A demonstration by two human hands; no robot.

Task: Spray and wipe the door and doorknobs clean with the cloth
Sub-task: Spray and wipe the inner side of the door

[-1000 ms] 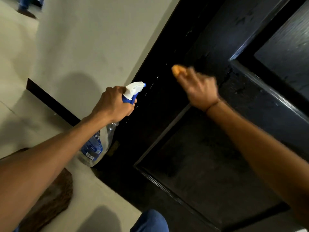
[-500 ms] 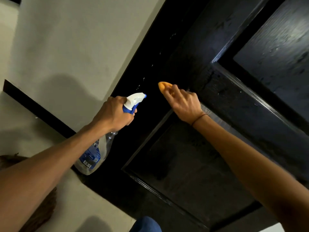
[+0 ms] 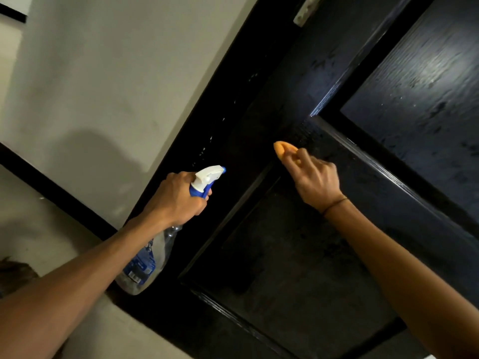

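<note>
The black panelled door (image 3: 298, 255) fills the right half of the head view, tilted, with wet streaks on its surface. My left hand (image 3: 178, 200) grips the neck of a clear spray bottle (image 3: 147, 263) with a white and blue trigger head (image 3: 207, 177), its nozzle pointing at the door frame. My right hand (image 3: 316, 180) holds a bunched orange cloth (image 3: 283, 149) and presses it against the door's middle rail. No doorknob is in view.
A pale wall (image 3: 116, 73) with a black skirting board (image 3: 51, 193) lies to the left of the door frame. White droplets (image 3: 207, 143) speckle the frame. A pale hinge plate (image 3: 303, 11) shows at the top. A brown mat (image 3: 15, 275) sits at the lower left.
The camera has tilted upward, showing more of the upper door. My right hand with the cloth slid left then back along the rail. My left hand keeps holding the bottle.
</note>
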